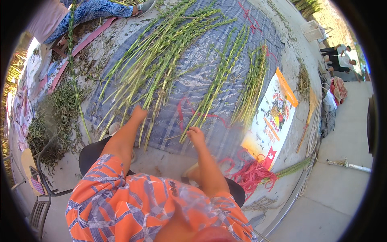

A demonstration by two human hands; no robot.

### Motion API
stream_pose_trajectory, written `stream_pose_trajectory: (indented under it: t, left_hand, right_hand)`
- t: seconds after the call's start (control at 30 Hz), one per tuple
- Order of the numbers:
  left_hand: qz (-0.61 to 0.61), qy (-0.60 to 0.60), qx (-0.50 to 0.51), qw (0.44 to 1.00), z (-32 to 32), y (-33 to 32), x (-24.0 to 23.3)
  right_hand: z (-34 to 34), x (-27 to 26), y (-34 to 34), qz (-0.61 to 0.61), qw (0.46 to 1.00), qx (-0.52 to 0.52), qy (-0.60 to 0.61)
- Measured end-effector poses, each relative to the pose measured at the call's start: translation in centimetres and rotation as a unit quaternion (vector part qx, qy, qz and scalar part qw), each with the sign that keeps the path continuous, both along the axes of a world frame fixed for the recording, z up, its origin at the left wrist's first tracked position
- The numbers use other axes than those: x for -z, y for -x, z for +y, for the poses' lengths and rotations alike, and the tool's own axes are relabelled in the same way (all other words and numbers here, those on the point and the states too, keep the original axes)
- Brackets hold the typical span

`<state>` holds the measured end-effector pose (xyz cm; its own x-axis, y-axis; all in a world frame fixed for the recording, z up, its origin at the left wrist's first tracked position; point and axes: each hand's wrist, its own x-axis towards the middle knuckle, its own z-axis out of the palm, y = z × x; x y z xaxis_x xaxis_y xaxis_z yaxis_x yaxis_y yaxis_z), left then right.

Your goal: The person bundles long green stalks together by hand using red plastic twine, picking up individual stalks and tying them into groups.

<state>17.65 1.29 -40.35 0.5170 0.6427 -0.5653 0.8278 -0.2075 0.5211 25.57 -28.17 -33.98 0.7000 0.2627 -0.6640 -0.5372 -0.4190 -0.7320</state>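
Long green sesame stalks (169, 57) lie in a wide spread on a blue checked cloth (193, 81). My left hand (139, 113) is closed around stems near the lower ends of this spread, its fingertips partly hidden. A smaller group of stalks (220, 81) slants across the middle of the cloth. At its lower end, my right hand (196, 136) has curled fingers on the stems. A red strip (216, 116) runs under that group. Farther right lies a denser bunch of stalks (254, 78), apart from both hands.
A printed white and orange sack (273, 118) lies right of the cloth, above tangled red strips (251, 177). Dried plant matter (57, 118) is heaped at left, near a metal-framed chair (39, 187). Another person's leg (99, 16) reaches in at upper left. A broom (308, 118) lies at right.
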Motion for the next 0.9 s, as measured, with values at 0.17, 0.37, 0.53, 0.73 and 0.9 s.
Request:
stream_pose_trajectory:
  t: [0.17, 0.37, 0.53, 0.73, 0.9]
  left_hand:
    - [-0.215, 0.405, -0.059, 0.887, -5.0, -3.7, -9.2]
    - [-0.369, 0.489, 0.016, 0.790, -8.1, -6.4, -20.3]
    - [-0.280, 0.348, 0.264, 0.855, -5.1, -5.9, -24.1]
    - [-0.124, -0.028, 0.478, 0.869, 6.2, -3.1, -20.3]
    - [-0.040, -0.092, 0.316, 0.943, 16.8, 1.5, -10.5]
  right_hand:
    - [5.8, -6.5, -1.0, 0.048, 0.990, 0.036, -0.129]
    - [11.7, -13.8, -4.5, 0.032, 0.946, 0.098, -0.308]
    - [13.8, -17.1, -6.2, 0.062, 0.956, 0.088, -0.271]
    - [13.6, -15.1, -5.2, 0.132, 0.956, 0.113, -0.234]
    - [14.5, -11.4, -3.8, 0.190, 0.949, 0.098, -0.232]
